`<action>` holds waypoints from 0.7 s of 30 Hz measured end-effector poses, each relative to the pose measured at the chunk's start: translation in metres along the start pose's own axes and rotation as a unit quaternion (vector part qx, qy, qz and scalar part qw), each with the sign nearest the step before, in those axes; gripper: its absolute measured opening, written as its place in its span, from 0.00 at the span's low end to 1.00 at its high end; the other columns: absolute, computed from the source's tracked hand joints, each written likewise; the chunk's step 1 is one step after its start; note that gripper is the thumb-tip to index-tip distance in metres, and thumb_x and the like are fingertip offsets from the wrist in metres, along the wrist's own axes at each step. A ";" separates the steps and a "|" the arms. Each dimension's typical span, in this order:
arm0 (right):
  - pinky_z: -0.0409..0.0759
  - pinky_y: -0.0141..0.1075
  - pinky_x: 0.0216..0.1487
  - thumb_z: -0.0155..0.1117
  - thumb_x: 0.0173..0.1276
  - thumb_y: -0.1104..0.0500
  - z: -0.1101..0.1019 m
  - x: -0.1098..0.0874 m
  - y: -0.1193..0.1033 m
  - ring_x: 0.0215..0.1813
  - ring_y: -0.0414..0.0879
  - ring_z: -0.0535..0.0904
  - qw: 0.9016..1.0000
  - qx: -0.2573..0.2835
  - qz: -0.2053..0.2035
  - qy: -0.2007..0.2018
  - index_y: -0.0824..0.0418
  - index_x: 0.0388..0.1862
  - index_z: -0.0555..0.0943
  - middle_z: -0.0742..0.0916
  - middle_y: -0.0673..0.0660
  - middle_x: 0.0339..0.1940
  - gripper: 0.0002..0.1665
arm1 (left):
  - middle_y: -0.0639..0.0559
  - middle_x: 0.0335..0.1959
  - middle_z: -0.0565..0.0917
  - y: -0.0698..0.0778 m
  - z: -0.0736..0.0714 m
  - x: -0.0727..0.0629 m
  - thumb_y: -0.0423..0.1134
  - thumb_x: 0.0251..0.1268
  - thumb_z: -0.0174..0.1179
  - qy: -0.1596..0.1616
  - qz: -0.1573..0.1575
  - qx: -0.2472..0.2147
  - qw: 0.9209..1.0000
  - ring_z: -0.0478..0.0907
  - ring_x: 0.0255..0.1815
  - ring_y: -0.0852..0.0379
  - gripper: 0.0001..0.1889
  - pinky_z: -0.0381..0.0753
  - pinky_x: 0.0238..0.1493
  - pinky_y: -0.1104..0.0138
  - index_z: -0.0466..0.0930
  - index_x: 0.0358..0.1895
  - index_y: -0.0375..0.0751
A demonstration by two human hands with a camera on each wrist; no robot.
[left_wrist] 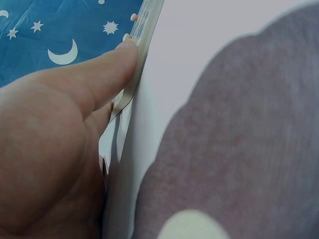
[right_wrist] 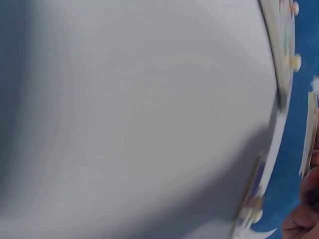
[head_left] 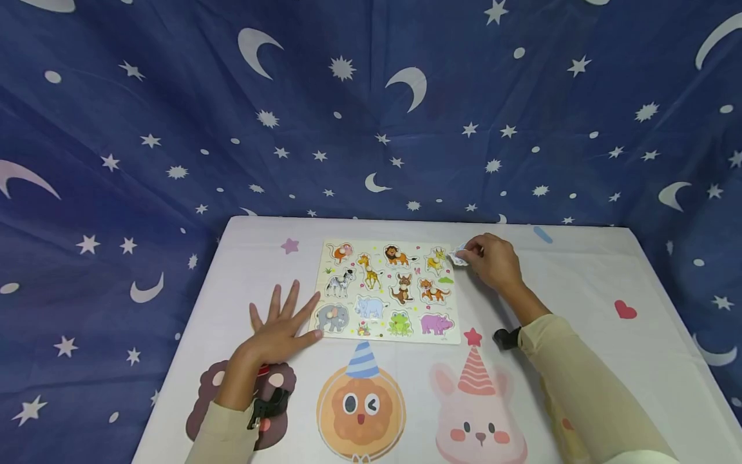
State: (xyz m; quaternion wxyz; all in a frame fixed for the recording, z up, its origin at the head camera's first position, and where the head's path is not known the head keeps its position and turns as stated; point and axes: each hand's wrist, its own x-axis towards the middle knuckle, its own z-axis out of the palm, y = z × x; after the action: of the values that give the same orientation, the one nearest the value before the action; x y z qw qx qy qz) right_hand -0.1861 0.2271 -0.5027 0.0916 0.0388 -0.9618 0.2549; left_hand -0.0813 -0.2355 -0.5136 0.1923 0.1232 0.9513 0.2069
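Note:
A wooden animal puzzle board [head_left: 391, 290] lies on the white table cover, with pictures such as a zebra, a giraffe and a lion. My left hand [head_left: 284, 335] has its fingers spread at the board's lower left. In the left wrist view, the thumb [left_wrist: 107, 74] touches the board's edge. Beside the board's upper right corner, my right hand [head_left: 493, 261] pinches a small puzzle piece [head_left: 458, 258]. The right wrist view shows the piece's edge [right_wrist: 309, 134] raised above the table; its picture cannot be made out.
Another knobbed piece [right_wrist: 250, 196] lies on the table near the board in the right wrist view, blurred. The table cover [head_left: 580, 361] bears printed cartoon animals. A blue cloth [head_left: 371, 129] with moons and stars hangs behind the table.

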 end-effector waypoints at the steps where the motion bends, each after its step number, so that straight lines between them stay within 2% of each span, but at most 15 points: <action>1: 0.70 0.39 0.30 0.75 0.66 0.48 0.000 -0.002 -0.004 0.31 0.48 0.75 1.000 0.000 -0.005 0.003 0.59 0.36 0.85 0.82 0.54 0.30 0.15 | 0.45 0.86 0.29 -0.001 0.001 0.001 0.70 0.70 0.52 -0.001 -0.001 -0.002 1.000 0.17 0.83 0.33 0.43 0.11 0.64 0.24 0.48 0.83 0.65; 7: 0.70 0.38 0.28 0.75 0.65 0.47 0.005 -0.015 -0.031 0.29 0.47 0.74 0.999 0.004 -0.027 0.017 0.57 0.34 0.83 0.80 0.53 0.29 0.16 | 0.45 0.86 0.30 -0.001 0.002 0.000 0.70 0.69 0.53 0.002 -0.004 -0.002 1.000 0.18 0.83 0.32 0.43 0.11 0.64 0.24 0.49 0.83 0.65; 13: 0.70 0.36 0.27 0.78 0.61 0.47 0.008 -0.026 -0.057 0.27 0.45 0.73 0.997 0.031 -0.059 0.023 0.57 0.33 0.84 0.81 0.51 0.28 0.16 | 0.43 0.86 0.32 0.002 0.001 -0.001 0.68 0.69 0.54 0.006 0.000 0.001 1.000 0.20 0.83 0.30 0.43 0.13 0.64 0.23 0.50 0.83 0.64; 21: 0.70 0.35 0.28 0.78 0.60 0.44 0.017 -0.040 -0.084 0.26 0.42 0.72 0.995 0.044 -0.084 0.001 0.55 0.32 0.83 0.83 0.50 0.29 0.17 | 0.43 0.86 0.32 0.003 0.000 0.000 0.68 0.69 0.55 0.009 0.000 0.002 1.000 0.20 0.83 0.31 0.42 0.14 0.64 0.23 0.51 0.83 0.63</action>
State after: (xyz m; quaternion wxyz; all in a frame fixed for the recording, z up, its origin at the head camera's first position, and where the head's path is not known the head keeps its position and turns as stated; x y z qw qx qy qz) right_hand -0.1397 0.1472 -0.4846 0.1123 0.1229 -0.9428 0.2887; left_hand -0.0808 -0.2326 -0.5125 0.1838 0.1217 0.9533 0.2064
